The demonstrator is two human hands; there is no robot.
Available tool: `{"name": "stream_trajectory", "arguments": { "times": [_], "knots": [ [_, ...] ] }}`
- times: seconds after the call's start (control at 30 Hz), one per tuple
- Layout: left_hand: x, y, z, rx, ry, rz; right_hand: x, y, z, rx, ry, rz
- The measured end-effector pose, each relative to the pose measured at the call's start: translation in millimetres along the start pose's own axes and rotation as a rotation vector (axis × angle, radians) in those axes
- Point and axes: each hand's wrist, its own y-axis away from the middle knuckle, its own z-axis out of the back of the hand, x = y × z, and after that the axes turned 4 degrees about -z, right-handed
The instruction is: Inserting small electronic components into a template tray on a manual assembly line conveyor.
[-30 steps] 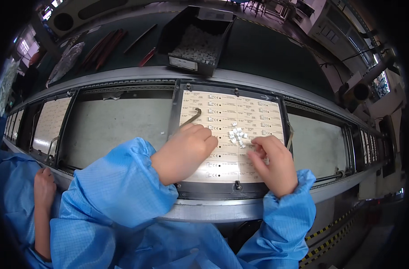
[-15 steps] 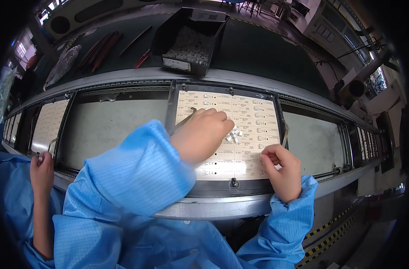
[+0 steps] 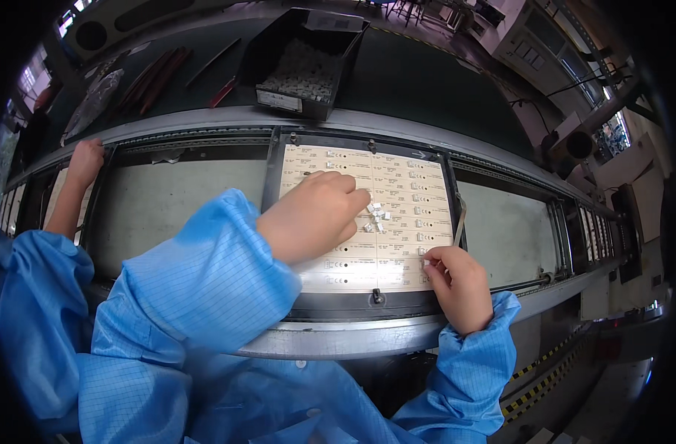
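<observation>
The left hand [image 3: 312, 220] reached over a cream printed circuit panel [image 3: 397, 277], its fingers bent and close together, with the fingertips at the far left edge of a small heap of white connectors [image 3: 377, 216]; whether it gripped one could not be told, since the back of the hand hid the inner side. The right hand [image 3: 462, 287] was at the panel's near right part, thumb and forefinger drawn narrow at the lower end of the right column of seated connectors [image 3: 419, 211]; what lay between those fingertips was too small to make out. The heap lay near the middle of the panel, between the two hands. A dark frame [image 3: 330, 306] bordered the panel on a metal-railed conveyor [image 3: 338, 340]. On the far side, a black bin [image 3: 327, 103] of small white pieces stood on a dark green tabletop [image 3: 434, 89], with a red tool [image 3: 222, 92], dark rods [image 3: 158, 78] and a clear plastic bag [image 3: 94, 103] to its left. At far left, a co-worker's hand [image 3: 87, 159] was by the conveyor's far rail.
</observation>
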Motion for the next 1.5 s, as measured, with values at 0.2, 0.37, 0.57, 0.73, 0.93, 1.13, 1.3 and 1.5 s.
{"name": "stream_trajectory", "arguments": {
  "times": [0.2, 0.37, 0.57, 0.73, 0.93, 1.13, 1.3, 1.5],
  "knots": [
    [-5, 24, 21, -0.004, 0.048, 0.000, -7, 0, -2, 0.003, 0.021, 0.093],
    [-9, 35, 25, 0.083, 0.276, 0.131, -1, -1, -6, -0.031, 0.118, 0.154],
    [-4, 30, 12, 0.109, 0.254, 0.085, 9, 0, -7, -0.023, 0.160, 0.142],
    [-5, 31, 7, 0.022, 0.290, 0.090, 20, 0, -10, -0.075, 0.137, 0.148],
    [-4, 45, 21, 0.090, 0.315, 0.149, 50, -29, -27, 0.054, 0.017, 0.302],
    [-14, 47, 22, 0.105, 0.285, 0.141, 50, -46, -52, 0.203, 0.049, 0.284],
    [-11, 49, 16, 0.118, 0.239, 0.122, 45, -36, -34, 0.129, -0.234, 0.121],
    [-9, 48, 8, 0.081, 0.082, -0.017, 37, -11, -7, 0.146, -0.368, -0.059]
  ]
}}
